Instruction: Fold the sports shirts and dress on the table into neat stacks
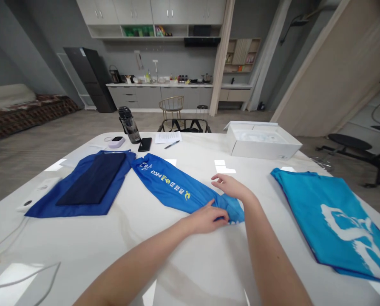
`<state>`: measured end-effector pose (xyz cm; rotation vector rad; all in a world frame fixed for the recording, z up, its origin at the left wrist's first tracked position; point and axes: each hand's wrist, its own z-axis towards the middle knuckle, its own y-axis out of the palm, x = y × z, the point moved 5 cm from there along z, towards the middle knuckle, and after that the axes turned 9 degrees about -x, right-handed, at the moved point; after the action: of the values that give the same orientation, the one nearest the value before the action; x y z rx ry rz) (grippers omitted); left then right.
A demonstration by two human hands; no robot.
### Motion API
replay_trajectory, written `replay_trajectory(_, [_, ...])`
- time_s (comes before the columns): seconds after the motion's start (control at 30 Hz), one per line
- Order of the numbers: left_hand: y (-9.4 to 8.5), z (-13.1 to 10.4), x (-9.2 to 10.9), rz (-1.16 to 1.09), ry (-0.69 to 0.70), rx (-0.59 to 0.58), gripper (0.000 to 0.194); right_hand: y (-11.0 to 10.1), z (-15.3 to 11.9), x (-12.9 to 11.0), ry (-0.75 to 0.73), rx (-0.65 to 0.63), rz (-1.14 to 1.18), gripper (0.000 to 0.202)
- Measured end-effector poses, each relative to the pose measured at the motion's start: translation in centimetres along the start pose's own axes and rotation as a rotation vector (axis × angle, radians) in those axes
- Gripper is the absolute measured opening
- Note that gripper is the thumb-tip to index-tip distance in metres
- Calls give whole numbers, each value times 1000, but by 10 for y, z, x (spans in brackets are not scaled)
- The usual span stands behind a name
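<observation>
Forearms [266, 255] span the white table [209, 265] as I work from afar. Curled fingers of my left hand [208, 218] rest on the crumpled near end of the blue cloth [174, 193]; whether they pinch or merely press, I cannot tell. Just beyond, my right hand [231, 187], loosely bent, holds nothing I can see. Printed side up mid-table, the cloth looks light, limp, perhaps slippery: I would pinch an edge. Farther off stand box [265, 148] and bottle [131, 127].
</observation>
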<state>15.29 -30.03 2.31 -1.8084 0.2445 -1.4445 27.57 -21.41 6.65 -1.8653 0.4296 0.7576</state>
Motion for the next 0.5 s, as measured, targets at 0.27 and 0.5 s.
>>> replay_trajectory(0.27, [-108,-79,-94,350,-883,764,42,33,13,13,85,-242,-162,42])
replay_trajectory(0.5, [-127,-79,-169,360,-1097,532,74,65,2,-16,89,-380,-363,60])
